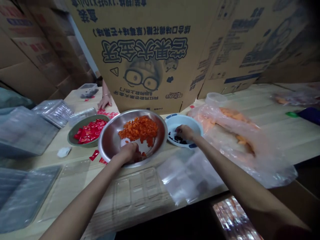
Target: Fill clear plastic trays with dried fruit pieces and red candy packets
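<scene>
My left hand [130,152] reaches into a steel bowl [110,140] of orange pieces [139,128], its fingers curled at the near side of the pile; what they hold is hidden. My right hand [184,132] dips into a white bowl with blue tabs [192,121], fingers closed over small dark pieces [178,138]. A clear compartment tray [136,191] lies on the table just in front of the steel bowl.
A green bowl of red packets [89,131] sits left of the steel bowl. Clear plastic trays [25,133] are stacked at left. A plastic bag of orange food [237,133] lies at right. Cardboard boxes [150,50] wall the back. Another person's hand [105,101] rests behind.
</scene>
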Demonstrator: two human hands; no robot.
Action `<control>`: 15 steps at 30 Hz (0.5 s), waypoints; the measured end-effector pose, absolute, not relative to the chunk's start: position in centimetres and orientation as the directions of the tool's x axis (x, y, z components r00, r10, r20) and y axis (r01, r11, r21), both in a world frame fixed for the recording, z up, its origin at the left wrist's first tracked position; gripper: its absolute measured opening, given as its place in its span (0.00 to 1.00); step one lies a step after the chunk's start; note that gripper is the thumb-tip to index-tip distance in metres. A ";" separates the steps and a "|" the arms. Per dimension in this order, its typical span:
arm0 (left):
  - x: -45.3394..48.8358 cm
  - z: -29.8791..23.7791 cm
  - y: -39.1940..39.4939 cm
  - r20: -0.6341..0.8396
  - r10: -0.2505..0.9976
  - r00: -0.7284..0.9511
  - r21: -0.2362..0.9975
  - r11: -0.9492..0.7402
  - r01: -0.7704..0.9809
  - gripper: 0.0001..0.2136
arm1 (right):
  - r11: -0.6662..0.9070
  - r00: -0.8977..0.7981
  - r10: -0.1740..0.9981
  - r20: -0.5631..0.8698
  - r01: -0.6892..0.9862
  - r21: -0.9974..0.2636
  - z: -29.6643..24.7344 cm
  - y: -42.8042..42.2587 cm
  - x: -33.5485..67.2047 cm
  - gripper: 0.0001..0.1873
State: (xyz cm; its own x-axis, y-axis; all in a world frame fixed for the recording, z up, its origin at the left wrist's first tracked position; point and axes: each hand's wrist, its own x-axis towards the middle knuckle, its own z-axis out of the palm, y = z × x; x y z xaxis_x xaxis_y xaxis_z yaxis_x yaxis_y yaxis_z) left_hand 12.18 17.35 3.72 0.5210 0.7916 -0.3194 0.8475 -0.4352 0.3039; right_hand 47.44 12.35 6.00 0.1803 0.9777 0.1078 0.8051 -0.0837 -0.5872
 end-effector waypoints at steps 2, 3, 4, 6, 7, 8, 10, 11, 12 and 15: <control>11.3 3.8 17.6 -0.298 0.829 0.474 0.285 -0.396 0.873 0.10 | -0.082 0.162 0.984 0.075 0.785 -0.614 4.6 13.2 47.3 0.14; 10.8 3.8 17.7 -0.274 0.851 0.448 0.282 -0.374 0.883 0.11 | -0.082 0.158 0.985 0.065 0.772 -0.630 4.1 13.4 47.2 0.16; 10.4 3.8 17.8 -0.240 0.869 0.432 0.291 -0.360 0.886 0.12 | -0.081 0.158 0.986 0.061 0.757 -0.648 3.8 13.4 47.3 0.17; 9.6 3.7 18.0 -0.160 0.881 0.446 0.378 -0.363 0.852 0.11 | -0.075 0.170 0.983 0.070 0.718 -0.692 3.7 13.4 47.6 0.18; 9.2 3.7 18.1 -0.124 0.875 0.469 0.455 -0.370 0.810 0.10 | -0.070 0.181 0.980 0.080 0.693 -0.717 3.9 13.4 47.8 0.18; 9.0 3.6 18.1 -0.096 0.866 0.491 0.537 -0.370 0.758 0.10 | -0.064 0.195 0.977 0.090 0.665 -0.744 4.2 13.2 48.1 0.18; 8.6 3.6 17.9 -0.073 0.863 0.499 0.659 -0.334 0.674 0.11 | -0.048 0.221 0.969 0.108 0.603 -0.796 5.0 12.7 48.3 0.15; 8.5 3.6 17.6 -0.063 0.876 0.478 0.690 -0.307 0.655 0.12 | -0.040 0.231 0.966 0.115 0.573 -0.819 5.5 12.1 48.3 0.13; 8.4 3.7 17.3 -0.036 0.898 0.438 0.713 -0.284 0.641 0.14 | -0.034 0.239 0.964 0.117 0.548 -0.836 6.0 11.4 48.2 0.12; 8.2 4.1 15.5 0.142 0.949 0.283 0.792 -0.280 0.542 0.15 | 0.014 0.247 0.959 0.143 0.461 -0.887 7.6 7.9 46.6 0.11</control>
State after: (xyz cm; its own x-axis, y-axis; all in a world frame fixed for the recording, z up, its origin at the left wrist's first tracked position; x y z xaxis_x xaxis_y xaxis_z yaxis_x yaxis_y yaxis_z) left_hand 8.17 15.50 4.09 0.2829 0.9486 0.1421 0.5420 -0.2804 0.7923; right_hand 46.59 7.87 7.62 0.2467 0.9585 0.1429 0.4614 0.0136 -0.8871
